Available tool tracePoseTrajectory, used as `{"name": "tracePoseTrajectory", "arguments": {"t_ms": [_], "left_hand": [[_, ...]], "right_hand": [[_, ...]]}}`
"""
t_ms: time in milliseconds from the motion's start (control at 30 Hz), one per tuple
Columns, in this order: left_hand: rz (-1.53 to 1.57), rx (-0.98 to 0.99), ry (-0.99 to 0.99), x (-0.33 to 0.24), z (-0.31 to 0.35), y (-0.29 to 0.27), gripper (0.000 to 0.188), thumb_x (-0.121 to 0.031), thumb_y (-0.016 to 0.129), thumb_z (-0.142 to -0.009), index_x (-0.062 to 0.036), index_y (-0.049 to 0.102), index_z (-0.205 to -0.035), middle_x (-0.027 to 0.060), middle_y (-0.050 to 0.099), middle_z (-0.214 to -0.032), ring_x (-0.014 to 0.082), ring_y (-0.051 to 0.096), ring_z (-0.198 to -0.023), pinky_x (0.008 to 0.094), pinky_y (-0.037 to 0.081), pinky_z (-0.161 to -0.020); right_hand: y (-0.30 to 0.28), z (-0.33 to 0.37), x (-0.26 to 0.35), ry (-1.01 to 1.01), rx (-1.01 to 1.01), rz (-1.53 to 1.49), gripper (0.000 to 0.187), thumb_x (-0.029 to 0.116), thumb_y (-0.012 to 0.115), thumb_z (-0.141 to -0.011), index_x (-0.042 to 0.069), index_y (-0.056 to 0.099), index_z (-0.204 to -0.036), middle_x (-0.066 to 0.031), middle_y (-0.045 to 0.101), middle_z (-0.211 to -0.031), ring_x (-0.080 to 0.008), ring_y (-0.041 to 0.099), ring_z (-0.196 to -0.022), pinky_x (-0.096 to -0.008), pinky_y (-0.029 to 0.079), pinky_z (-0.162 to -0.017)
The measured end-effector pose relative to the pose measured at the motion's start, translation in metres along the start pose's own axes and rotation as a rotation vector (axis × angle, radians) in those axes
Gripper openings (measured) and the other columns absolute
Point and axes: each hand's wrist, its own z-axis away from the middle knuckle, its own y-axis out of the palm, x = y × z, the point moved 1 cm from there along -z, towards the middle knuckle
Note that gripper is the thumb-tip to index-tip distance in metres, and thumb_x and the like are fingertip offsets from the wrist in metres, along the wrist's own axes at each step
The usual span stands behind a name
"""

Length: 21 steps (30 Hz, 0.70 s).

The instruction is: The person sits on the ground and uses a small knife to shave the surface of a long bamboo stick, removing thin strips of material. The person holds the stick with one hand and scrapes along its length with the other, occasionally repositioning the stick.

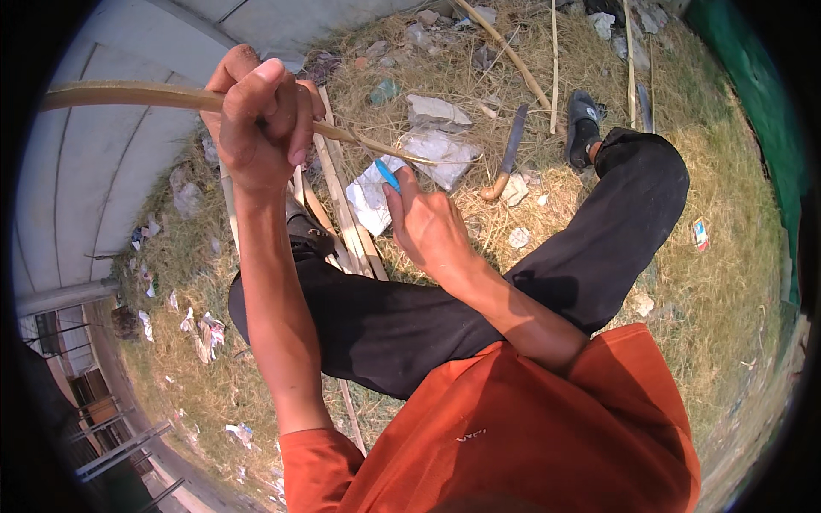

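My left hand [261,124] is raised at the upper left, its fingers wrapped round a long, slightly curved bamboo strip [128,94]. One end reaches toward the wall; the other runs right and tapers to a thin tip above the pale stones. Below that thin part, my right hand [432,222] is closed on a slim blue tool [386,175]. Only a blue part of it shows past the thumb and forefinger, close to the strip. Whether it touches the strip, I cannot tell. My legs in black trousers are bent and spread beneath my hands.
Split bamboo slats [346,205] lie by my left foot. A wooden-handled machete [511,145] rests on dry grass near pale stones [440,113], with another blade [644,107] beyond my right shoe. A grey wall [111,171] stands left, green sheeting [757,103] right. Scraps of litter lie around.
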Motion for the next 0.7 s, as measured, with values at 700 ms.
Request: {"name": "tracePoseTrajectory", "arguments": {"t_ms": [700], "left_hand": [[-0.101,-0.525,0.087,-0.001,-0.009,0.008,0.031,-0.016,0.061,-0.091,-0.0103,0.041,-0.068,-0.0029,0.028,-0.046,0.0076,0.025,-0.035,0.0264,0.025,-0.037]], "right_hand": [[0.025,-0.013,-0.030,0.110,-0.005,-0.178,0.024,0.017,0.044,-0.100,-0.005,0.047,-0.108,-0.0272,0.055,-0.057,-0.0473,0.057,-0.054,-0.0532,0.040,-0.053]]}}
